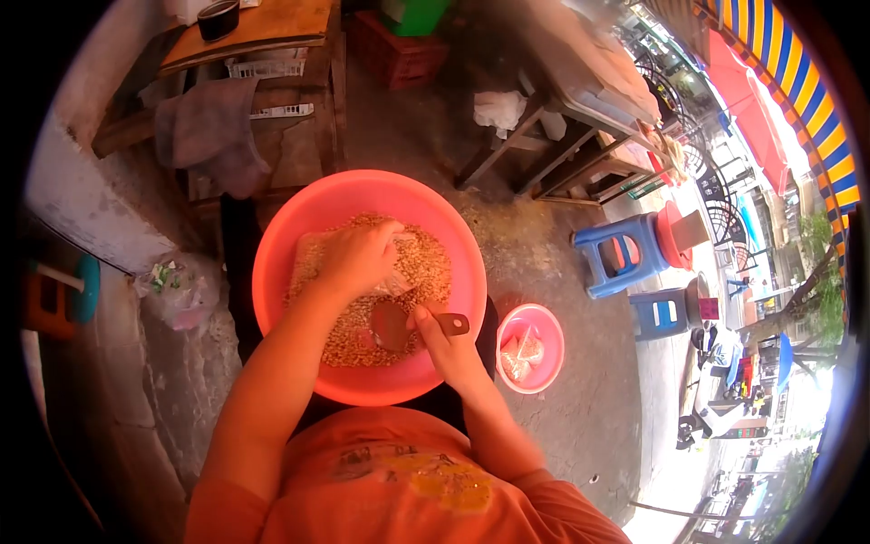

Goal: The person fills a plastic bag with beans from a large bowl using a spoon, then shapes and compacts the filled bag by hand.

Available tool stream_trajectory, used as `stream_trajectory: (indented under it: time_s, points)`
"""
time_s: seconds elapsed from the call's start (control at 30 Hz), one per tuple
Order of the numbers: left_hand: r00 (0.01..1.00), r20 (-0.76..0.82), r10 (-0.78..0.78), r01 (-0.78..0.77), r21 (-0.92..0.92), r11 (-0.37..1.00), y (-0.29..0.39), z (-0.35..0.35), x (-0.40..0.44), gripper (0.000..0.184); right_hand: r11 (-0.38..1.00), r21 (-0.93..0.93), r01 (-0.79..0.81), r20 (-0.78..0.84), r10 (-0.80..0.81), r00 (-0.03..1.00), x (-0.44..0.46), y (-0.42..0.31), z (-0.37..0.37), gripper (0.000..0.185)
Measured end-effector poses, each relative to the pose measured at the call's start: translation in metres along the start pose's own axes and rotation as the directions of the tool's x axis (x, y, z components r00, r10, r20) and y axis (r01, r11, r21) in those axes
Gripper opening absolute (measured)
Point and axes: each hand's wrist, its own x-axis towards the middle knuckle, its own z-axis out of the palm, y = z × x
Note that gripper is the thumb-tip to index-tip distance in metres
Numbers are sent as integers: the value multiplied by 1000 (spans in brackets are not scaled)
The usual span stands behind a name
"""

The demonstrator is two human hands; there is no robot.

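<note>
A large pink basin (272, 335) rests on my lap, holding a bed of small golden-tan grains or beans (426, 258). My left hand (361, 258) is over the grains, fingers curled round the top of a clear plastic bag (394, 283); the bag is partly hidden by the hand. In my right hand (441, 349) is a brown scoop (391, 325), gripped near its handle, the thumb pressed along it. Its bowl lies low over the grains, close beneath the bag. How full the bag is I cannot tell.
A small pink basin (555, 349) with filled clear bags (521, 354) stands on the floor to my right. Beyond are blue stools (616, 254) and a wooden table (580, 100). A wooden stand (290, 27) with a hanging cloth (207, 131) is ahead left. A plastic bag (181, 290) lies at left.
</note>
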Motion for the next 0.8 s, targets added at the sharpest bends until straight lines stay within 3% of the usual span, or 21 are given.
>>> stream_trajectory:
  time_s: [0.1,0.2,0.4,0.53,0.63,0.73,0.8]
  points:
    - [1000,25,-12,12,-6,1000,3,-4,-2,26,956,281,-85,124,52,991,6,4,22,29]
    - [1000,26,0,0,-10,1000,3,-5,-1,24,954,296,-54,215,-11,976,9,12,31,29]
    - [1000,15,1,0,-33,999,-2,-2,-1,30,872,468,-142,159,75,984,11,15,19,32]
    - [1000,12,3,-3,0,1000,-1,-2,-1,28,724,677,-136,22,165,986,7,3,2,31]
    - [999,37,-15,16,-6,1000,-1,-2,0,28,737,675,4,-148,130,980,4,-3,-18,30]
    - [1000,14,8,-8,-16,1000,-6,1,0,28,773,596,216,-345,4,939,2,-13,-31,29]
    - [1000,13,24,-23,-28,999,-5,0,0,29,850,452,269,-449,-43,892,0,-13,-33,31]
